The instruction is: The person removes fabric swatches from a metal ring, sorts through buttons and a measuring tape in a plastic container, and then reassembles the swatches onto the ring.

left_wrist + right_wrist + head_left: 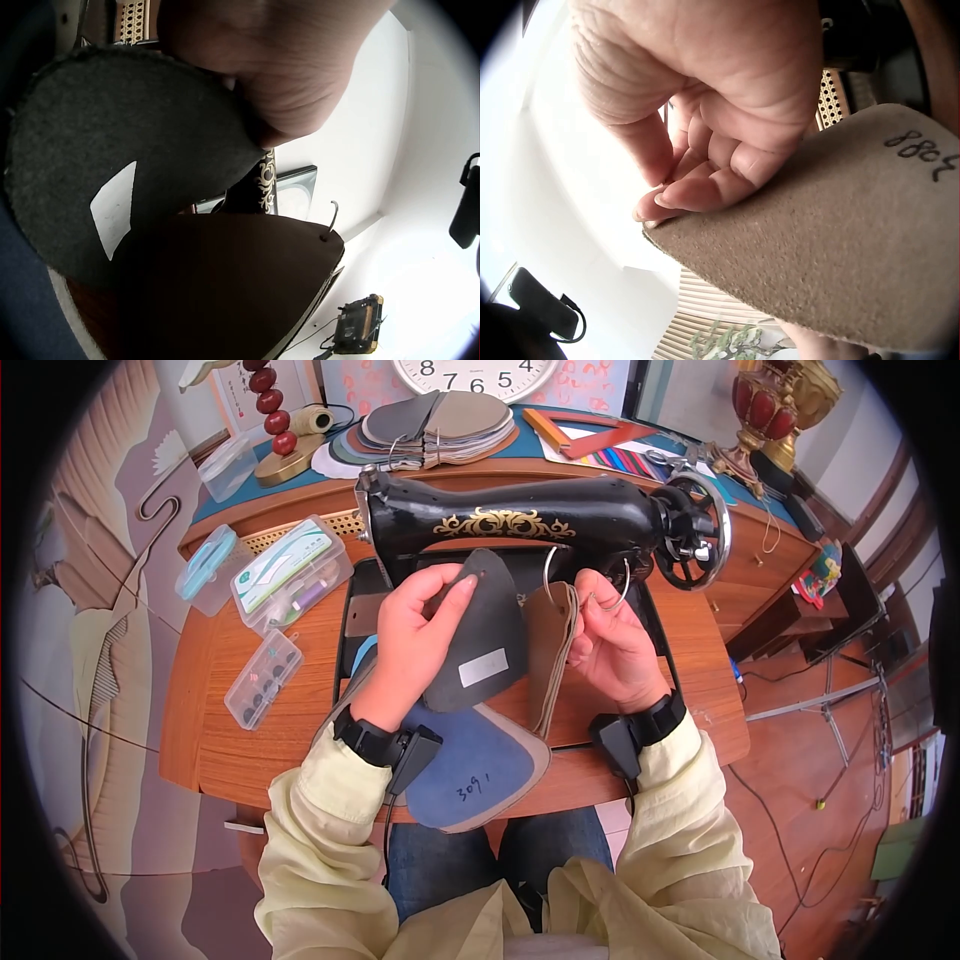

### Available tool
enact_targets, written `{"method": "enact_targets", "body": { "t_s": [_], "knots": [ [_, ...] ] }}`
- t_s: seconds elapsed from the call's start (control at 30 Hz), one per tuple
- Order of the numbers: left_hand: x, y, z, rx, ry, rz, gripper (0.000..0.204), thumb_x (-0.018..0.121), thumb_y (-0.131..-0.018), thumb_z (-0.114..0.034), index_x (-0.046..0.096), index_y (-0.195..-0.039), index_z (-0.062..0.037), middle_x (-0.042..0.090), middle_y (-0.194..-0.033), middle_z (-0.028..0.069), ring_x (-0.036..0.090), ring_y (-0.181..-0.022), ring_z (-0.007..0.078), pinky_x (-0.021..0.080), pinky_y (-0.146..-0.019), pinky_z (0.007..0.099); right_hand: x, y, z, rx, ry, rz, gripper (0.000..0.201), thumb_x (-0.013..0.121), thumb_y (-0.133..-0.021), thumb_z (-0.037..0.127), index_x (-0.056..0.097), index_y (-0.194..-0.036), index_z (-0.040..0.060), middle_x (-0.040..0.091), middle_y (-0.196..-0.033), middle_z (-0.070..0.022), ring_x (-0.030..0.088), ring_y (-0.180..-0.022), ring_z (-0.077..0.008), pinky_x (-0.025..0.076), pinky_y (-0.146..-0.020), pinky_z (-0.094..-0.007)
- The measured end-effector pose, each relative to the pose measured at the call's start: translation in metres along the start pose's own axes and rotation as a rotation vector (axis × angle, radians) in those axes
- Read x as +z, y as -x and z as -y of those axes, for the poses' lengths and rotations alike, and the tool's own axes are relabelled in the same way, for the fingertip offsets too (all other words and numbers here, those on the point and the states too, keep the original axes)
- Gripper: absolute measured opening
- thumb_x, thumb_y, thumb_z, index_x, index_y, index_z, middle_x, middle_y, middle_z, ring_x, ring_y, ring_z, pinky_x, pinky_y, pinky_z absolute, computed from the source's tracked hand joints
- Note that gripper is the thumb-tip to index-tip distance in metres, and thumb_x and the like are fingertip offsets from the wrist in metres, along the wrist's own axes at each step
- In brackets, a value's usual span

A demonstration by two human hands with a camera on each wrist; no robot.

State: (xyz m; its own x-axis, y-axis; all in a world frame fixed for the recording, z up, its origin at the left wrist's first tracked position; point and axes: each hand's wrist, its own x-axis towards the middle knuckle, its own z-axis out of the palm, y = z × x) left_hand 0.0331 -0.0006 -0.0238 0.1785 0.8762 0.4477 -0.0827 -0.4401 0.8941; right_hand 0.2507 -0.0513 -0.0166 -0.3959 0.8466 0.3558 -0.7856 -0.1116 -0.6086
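My left hand point(420, 625) pinches a dark grey leather swatch point(485, 610) by its narrow end, thumb on the face. This swatch has a small hole at the top and a white label point(114, 214) on its rough side. Beside it, brown leather swatches point(550, 640) hang in a stack from a metal ring point(548, 575), visible through a hole in the left wrist view. My right hand point(620, 645) pinches the ring between thumb and fingertips at the stack's top corner. A blue swatch point(470, 760) marked with handwritten digits hangs below. Handwriting also marks a tan swatch back point(840, 225).
A black sewing machine point(510, 515) stands just behind my hands on the wooden table point(210, 690). Left are clear plastic boxes point(290, 575) and a small case point(264, 680) of dark round pieces. Another swatch stack point(440, 430) lies on the back shelf.
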Motion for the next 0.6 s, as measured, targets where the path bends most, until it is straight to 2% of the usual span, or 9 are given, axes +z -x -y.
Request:
{"method": "enact_targets", "body": {
  "t_s": [0.17,0.27,0.47,0.6],
  "knots": [
    [0.0,0.001,0.002,0.052,-0.005,-0.007,0.016,0.066,-0.091,-0.011,0.069,-0.103,-0.0006,0.066,-0.089,0.0018,0.059,-0.075,0.0053,0.047,-0.066,0.0207,0.0,-0.001,-0.001,0.0,0.019,0.005,0.004,0.054,-0.097,0.012,0.055,-0.099,0.0087,0.067,-0.086,-0.0059,0.061,-0.073,-0.0116,0.049,-0.068,-0.0219],
    [0.001,0.002,-0.002,0.083,-0.037,-0.014,0.015,0.067,-0.089,-0.009,0.069,-0.102,-0.0004,0.066,-0.089,0.0027,0.059,-0.074,0.0061,0.047,-0.065,0.0208,0.0,0.001,0.0,0.068,0.08,-0.092,0.005,0.054,-0.098,0.014,0.054,-0.098,0.0089,0.067,-0.087,-0.0073,0.063,-0.074,-0.0111,0.05,-0.067,-0.0212],
    [0.002,0.003,-0.007,0.165,-0.109,-0.006,0.015,0.067,-0.089,-0.008,0.07,-0.102,-0.0003,0.067,-0.09,0.0046,0.059,-0.073,0.007,0.046,-0.064,0.021,0.005,0.0,-0.004,0.191,0.17,-0.093,0.006,0.054,-0.098,0.016,0.053,-0.095,0.0104,0.068,-0.089,-0.0094,0.063,-0.071,-0.0098,0.05,-0.068,-0.021],
    [0.001,0.003,-0.006,0.191,-0.117,0.002,0.016,0.066,-0.089,-0.009,0.069,-0.103,-0.0004,0.067,-0.091,0.0056,0.06,-0.075,0.0086,0.047,-0.066,0.0219,0.003,0.0,-0.006,0.185,0.16,-0.103,0.006,0.052,-0.099,0.016,0.053,-0.095,0.0107,0.069,-0.089,-0.0091,0.063,-0.072,-0.01,0.051,-0.068,-0.0213]
  ]
}}
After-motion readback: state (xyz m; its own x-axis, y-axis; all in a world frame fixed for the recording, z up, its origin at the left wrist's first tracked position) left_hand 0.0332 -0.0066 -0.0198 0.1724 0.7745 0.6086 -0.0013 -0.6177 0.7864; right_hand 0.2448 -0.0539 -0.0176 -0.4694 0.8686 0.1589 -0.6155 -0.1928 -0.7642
